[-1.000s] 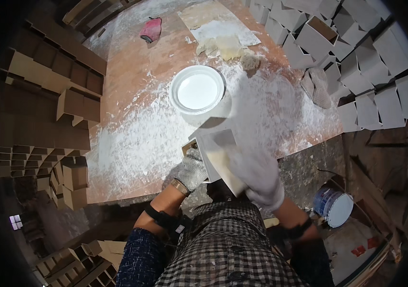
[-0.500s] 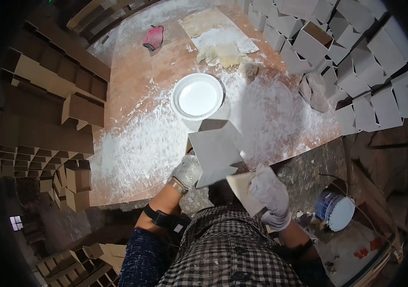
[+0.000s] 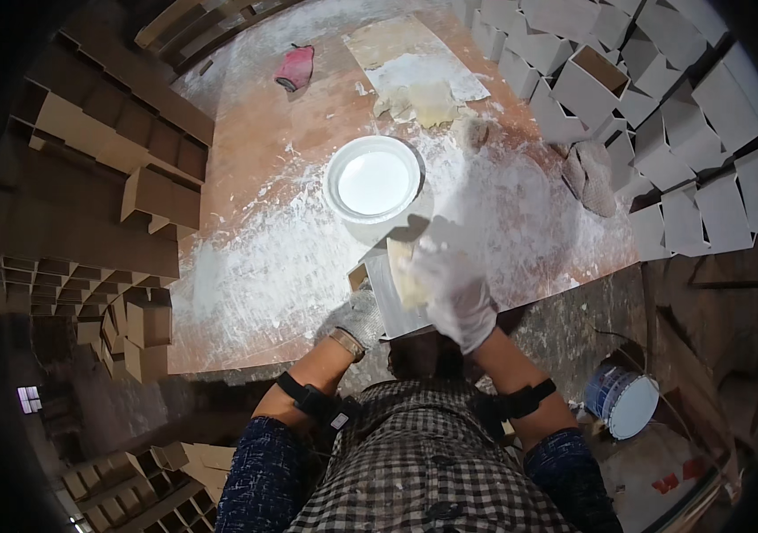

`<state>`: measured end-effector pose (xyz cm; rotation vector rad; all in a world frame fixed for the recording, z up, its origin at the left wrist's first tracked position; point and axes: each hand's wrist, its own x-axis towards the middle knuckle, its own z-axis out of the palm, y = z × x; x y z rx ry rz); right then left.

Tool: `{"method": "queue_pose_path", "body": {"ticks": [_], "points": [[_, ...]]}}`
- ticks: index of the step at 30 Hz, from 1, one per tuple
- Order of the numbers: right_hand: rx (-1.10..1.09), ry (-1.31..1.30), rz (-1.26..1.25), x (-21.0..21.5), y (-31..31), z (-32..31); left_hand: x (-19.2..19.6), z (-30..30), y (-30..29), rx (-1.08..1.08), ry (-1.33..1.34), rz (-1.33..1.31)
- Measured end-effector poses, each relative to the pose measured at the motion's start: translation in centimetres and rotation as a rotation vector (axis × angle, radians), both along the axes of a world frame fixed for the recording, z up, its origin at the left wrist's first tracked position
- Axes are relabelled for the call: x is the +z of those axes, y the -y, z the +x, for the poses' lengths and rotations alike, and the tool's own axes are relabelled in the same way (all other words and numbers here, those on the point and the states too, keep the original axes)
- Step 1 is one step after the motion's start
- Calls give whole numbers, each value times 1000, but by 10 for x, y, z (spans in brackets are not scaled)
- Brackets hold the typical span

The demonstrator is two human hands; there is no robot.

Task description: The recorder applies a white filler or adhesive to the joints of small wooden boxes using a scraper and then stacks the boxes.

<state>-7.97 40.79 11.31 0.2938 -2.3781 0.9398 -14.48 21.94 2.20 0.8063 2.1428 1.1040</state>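
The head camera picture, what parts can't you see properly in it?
- Flat white piece: mostly covered by the right hand.
- Right hand's fingers: blurred, so its grip on the pale pad is unclear.
- Left hand: its fingertips are hidden behind the piece's edge.
- White bowl: what fills it cannot be told.
- Blue bucket: its contents are not visible.

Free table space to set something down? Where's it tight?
Open: the left part of the table, between the white bowl and the brown box stacks; also between the bowl and the red cloth. Tight: the right edge by the white boxes, and near both gloved hands.
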Motion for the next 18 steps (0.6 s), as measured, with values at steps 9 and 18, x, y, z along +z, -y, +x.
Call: {"method": "queue_pose_path", "body": {"ticks": [9, 18], "points": [[127, -67, 23, 22, -6, 78, -56, 0, 18, 38, -76, 88], [69, -89, 83, 16, 28, 9, -26, 0, -1, -26, 176, 100]]}}
